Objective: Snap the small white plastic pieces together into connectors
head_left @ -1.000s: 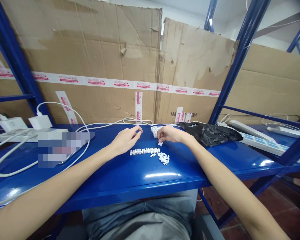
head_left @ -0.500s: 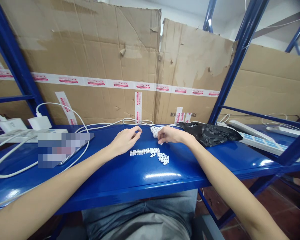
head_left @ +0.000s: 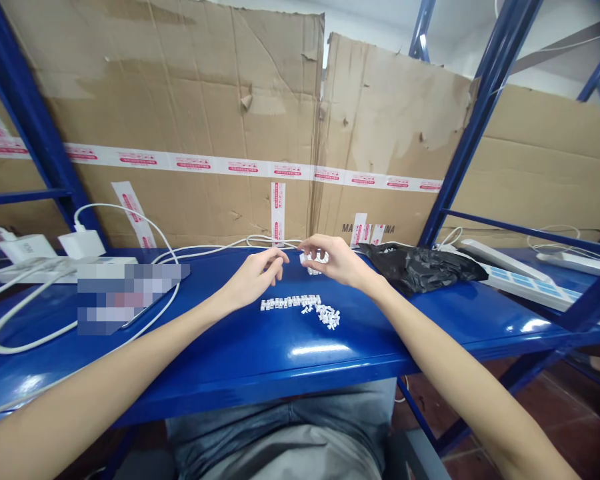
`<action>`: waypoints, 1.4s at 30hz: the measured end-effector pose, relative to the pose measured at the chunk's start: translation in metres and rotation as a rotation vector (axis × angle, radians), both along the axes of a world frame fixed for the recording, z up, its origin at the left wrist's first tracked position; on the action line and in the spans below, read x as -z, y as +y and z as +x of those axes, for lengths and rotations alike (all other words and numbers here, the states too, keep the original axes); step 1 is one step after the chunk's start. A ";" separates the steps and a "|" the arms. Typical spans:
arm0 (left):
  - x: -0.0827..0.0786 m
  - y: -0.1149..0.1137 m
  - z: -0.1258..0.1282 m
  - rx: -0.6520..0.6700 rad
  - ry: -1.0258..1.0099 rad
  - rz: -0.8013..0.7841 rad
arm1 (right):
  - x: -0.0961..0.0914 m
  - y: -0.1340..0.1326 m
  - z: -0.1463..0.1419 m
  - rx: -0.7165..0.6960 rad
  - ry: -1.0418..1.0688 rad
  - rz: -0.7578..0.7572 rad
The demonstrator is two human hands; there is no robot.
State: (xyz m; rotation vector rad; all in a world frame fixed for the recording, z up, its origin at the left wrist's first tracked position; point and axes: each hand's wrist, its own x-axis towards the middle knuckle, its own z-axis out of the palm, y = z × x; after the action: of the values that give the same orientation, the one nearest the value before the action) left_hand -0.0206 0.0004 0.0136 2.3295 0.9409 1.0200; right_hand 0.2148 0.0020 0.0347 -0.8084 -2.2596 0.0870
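Bare forearms (head_left: 105, 380); grey shirt (head_left: 290, 457); faded denim (head_left: 240, 427)

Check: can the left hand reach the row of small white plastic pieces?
Likely yes: the left hand sits close beside the row of small white plastic pieces, with nothing but blue metal shelf between them.

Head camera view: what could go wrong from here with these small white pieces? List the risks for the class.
The right hand is curled over small white plastic pieces near the back edge of the blue metal shelf, so a slip might push some off behind it. The loose pile lies right against the neat row, so a stray touch could mix them. The black plastic bag beside the right hand could hide dropped pieces.
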 end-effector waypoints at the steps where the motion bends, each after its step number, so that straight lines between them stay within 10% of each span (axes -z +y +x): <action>1: 0.000 0.000 0.001 0.035 -0.039 -0.036 | 0.001 -0.002 -0.004 -0.019 0.050 0.028; 33: 0.005 0.003 0.006 0.163 -0.255 -0.268 | 0.013 -0.009 -0.028 -0.101 0.103 0.070; 42: 0.001 0.001 0.003 0.117 -0.192 -0.136 | -0.006 -0.009 -0.007 -0.108 0.005 -0.374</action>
State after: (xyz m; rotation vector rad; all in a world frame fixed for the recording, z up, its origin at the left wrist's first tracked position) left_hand -0.0172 0.0017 0.0123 2.1066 0.7656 1.0745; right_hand 0.2081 -0.0068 0.0404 -0.8717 -2.3136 0.5755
